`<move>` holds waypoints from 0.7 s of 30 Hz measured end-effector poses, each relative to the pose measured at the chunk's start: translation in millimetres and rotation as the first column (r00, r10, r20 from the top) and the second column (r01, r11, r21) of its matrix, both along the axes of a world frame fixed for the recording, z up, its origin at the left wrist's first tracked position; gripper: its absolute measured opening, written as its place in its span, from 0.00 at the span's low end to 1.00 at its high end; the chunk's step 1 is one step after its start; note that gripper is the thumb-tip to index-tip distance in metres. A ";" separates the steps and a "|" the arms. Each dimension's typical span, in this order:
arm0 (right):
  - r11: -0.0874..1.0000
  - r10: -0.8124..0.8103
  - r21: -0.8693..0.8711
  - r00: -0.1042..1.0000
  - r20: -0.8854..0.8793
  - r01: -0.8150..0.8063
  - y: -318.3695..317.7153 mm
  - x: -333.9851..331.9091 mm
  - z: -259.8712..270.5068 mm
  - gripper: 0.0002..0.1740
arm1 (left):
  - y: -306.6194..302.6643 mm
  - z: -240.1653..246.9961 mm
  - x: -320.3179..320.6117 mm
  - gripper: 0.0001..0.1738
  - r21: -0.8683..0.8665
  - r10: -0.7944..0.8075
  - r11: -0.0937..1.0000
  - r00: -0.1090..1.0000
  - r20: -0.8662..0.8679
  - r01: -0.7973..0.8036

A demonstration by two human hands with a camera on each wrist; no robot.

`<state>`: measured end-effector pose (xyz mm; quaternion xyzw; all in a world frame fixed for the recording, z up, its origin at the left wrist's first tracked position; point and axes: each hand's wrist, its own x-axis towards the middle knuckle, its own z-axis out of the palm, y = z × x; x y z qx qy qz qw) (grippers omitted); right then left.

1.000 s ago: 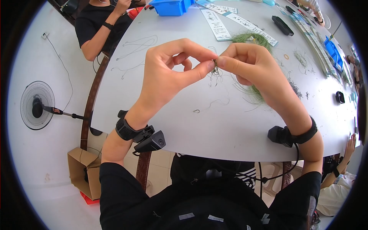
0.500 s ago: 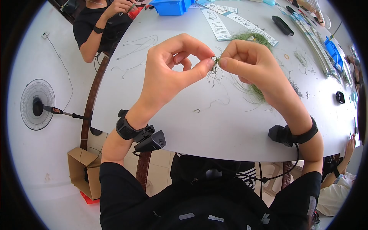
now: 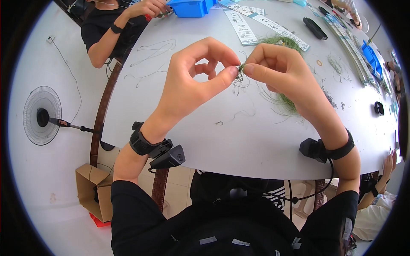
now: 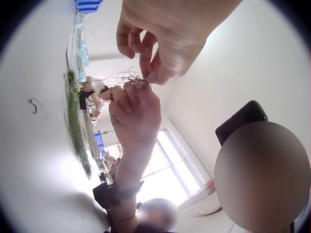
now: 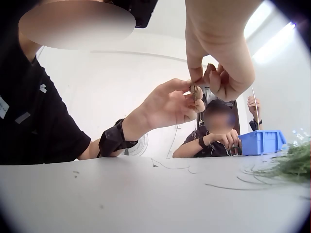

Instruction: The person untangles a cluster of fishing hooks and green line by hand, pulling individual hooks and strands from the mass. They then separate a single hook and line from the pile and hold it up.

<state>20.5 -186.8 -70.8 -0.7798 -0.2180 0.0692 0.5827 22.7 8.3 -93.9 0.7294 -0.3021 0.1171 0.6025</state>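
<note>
A small tangle of dark green line and thin hooks (image 3: 240, 77) hangs between the two hands, above the table (image 3: 205, 145). The left hand (image 3: 188, 81) pinches it between thumb and forefinger. From the other side the right hand (image 3: 284, 72) pinches it too, thumb and forefinger almost meeting the left ones. In the left wrist view the tangle (image 4: 133, 78) shows as dark loops at the fingertips. The right wrist view shows it (image 5: 196, 92) partly hidden by the fingers.
Green line (image 3: 284, 42) lies in a bundle behind the right hand, near printed cards (image 3: 241, 27). A blue bin (image 3: 188, 8) stands at the back. One loose hook (image 3: 219, 123) lies nearer the front, and long strands (image 3: 151, 53) at left. Another person (image 3: 106, 34) sits back left.
The left hand has shifted slightly right, its other fingers a little more spread. The tangle's strands hang differently. At the back left, the other person's hand has moved toward the blue bin.
</note>
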 end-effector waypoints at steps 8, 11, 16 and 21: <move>1.000 -0.021 -0.015 0.999 0.041 0.022 1.9 -1.2 1.4 0.12 | 3.0 1.4 1.0 0.02 0.051 0.039 0.998 0.998 0.042 -0.041; 0.996 -0.054 -0.051 0.957 0.284 0.071 -0.1 5.9 -8.9 0.11 | 2.1 1.7 -0.1 0.03 0.040 0.078 0.996 0.997 0.008 -0.078; 0.995 -0.067 -0.048 0.961 0.269 0.082 1.7 2.5 -6.7 0.10 | 3.3 0.7 0.1 0.05 0.061 0.096 0.994 0.995 -0.012 -0.095; 0.999 -0.042 -0.017 0.964 0.262 0.048 2.9 3.6 -10.4 0.10 | 3.3 0.4 -1.0 0.05 0.078 0.079 0.994 0.997 -0.010 -0.078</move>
